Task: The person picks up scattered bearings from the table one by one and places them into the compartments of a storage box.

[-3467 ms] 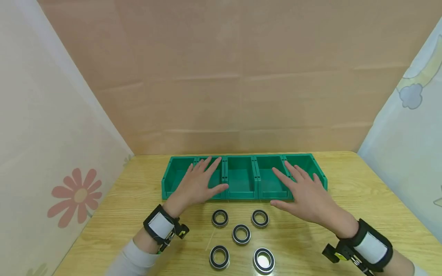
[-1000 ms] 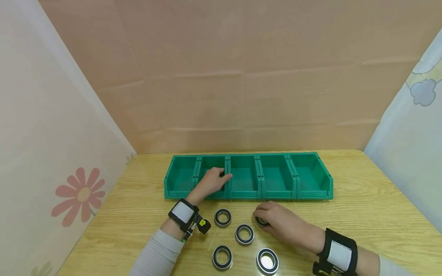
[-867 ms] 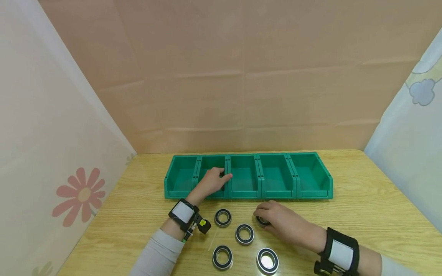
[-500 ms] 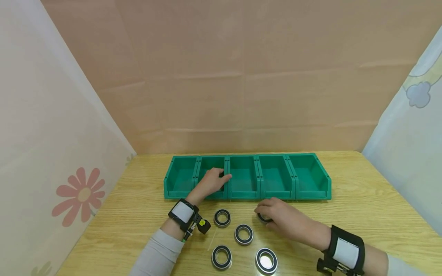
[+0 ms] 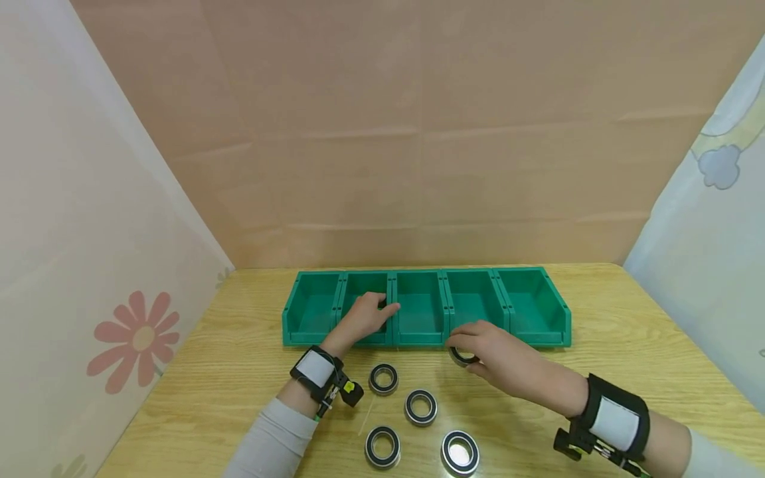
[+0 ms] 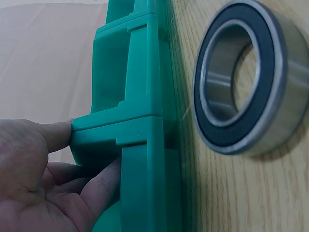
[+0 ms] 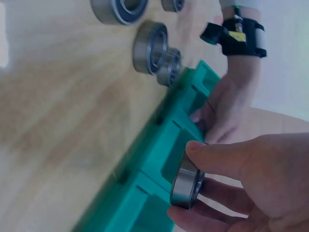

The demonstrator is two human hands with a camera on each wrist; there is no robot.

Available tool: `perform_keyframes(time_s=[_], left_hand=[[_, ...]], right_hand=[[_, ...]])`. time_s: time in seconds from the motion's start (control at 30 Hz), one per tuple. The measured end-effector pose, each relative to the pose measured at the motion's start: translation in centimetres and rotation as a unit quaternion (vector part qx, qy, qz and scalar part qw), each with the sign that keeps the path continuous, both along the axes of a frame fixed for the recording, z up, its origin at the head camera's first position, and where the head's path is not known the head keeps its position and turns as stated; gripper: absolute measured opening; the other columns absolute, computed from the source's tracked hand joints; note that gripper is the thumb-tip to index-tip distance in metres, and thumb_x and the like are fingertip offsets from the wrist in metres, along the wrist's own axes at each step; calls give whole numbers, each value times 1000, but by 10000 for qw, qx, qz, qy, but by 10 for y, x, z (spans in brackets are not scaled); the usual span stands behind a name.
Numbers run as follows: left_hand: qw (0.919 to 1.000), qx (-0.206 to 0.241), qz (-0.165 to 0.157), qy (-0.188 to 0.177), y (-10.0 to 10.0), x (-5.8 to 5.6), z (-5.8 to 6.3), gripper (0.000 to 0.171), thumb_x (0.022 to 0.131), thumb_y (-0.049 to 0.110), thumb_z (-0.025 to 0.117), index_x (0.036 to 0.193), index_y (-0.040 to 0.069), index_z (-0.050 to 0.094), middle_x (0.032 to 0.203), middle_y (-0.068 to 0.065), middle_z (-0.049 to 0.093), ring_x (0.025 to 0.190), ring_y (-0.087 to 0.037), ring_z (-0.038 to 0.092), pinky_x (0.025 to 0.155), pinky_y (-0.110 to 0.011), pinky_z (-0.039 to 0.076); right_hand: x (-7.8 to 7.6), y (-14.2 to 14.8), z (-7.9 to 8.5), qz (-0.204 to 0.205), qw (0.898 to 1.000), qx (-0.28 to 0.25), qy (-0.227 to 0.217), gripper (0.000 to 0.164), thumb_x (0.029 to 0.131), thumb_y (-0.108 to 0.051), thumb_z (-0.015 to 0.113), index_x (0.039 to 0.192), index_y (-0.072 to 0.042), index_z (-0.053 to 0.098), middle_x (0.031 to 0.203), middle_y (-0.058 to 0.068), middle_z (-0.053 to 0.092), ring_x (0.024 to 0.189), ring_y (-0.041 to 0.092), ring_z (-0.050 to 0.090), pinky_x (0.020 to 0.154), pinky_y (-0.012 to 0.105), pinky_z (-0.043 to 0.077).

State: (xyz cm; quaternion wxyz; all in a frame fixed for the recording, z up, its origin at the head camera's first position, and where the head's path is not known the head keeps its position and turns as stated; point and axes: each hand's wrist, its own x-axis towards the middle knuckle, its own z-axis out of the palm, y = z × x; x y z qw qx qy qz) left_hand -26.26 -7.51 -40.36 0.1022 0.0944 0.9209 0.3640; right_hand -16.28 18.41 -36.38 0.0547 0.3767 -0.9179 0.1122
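Observation:
My right hand [image 5: 502, 362] pinches a ball bearing [image 7: 186, 186] between thumb and fingertips, raised in front of the fourth bin. The bearing is tilted, its rim partly behind the fingers in the head view. My left hand [image 5: 363, 316] reaches into the second bin of a green row of bins [image 5: 420, 337] and grips the wall between the second and third bins. In the left wrist view the thumb [image 6: 59, 135] lies on the wall's edge, with the other fingers inside the bin. A dark-sealed bearing [image 6: 268, 82] lies on the table nearby.
More bearings lie on the wooden table [image 5: 221, 398] in front of the bins: one upper left [image 5: 372, 380], a middle one [image 5: 409, 407], a lower left one [image 5: 368, 446] and a lower right one [image 5: 445, 453]. A brown paper backdrop [image 5: 418, 166] stands behind the bins.
Both hands were spread over the bins at first. My left hand then gripped the bin wall and stayed. My right hand took the upper right bearing and has lifted it toward the bins.

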Motion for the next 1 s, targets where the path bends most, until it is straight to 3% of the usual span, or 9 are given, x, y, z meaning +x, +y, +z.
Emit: perform_keyframes(time_s=[0.33, 0.67, 1.0], left_hand=[[10000, 35, 46, -34, 1, 0, -1, 61, 102, 39, 54, 148, -1, 43, 150, -18, 49, 126, -31, 59, 105, -49, 48], [9999, 12, 101, -19, -4, 2, 1, 61, 102, 38, 54, 148, -1, 43, 151, -19, 47, 129, -32, 56, 106, -50, 47], [10000, 50, 59, -17, -4, 3, 1, 61, 102, 38, 53, 148, -1, 43, 151, -19, 47, 132, -34, 54, 107, -51, 46]], right_hand=[[-7, 12, 21, -346, 9991, 115, 216, 44, 80, -8, 81, 122, -10, 68, 123, 6, 67, 113, 28, 63, 90, 41, 57], [-16, 19, 34, -283, 9986, 68, 452, 41, 79, -9, 82, 118, -8, 69, 118, 4, 67, 110, 25, 63, 89, 40, 56], [-26, 34, 41, -351, 9975, -47, 613, 43, 80, -6, 81, 121, -7, 68, 120, 8, 67, 111, 31, 63, 88, 44, 57]])
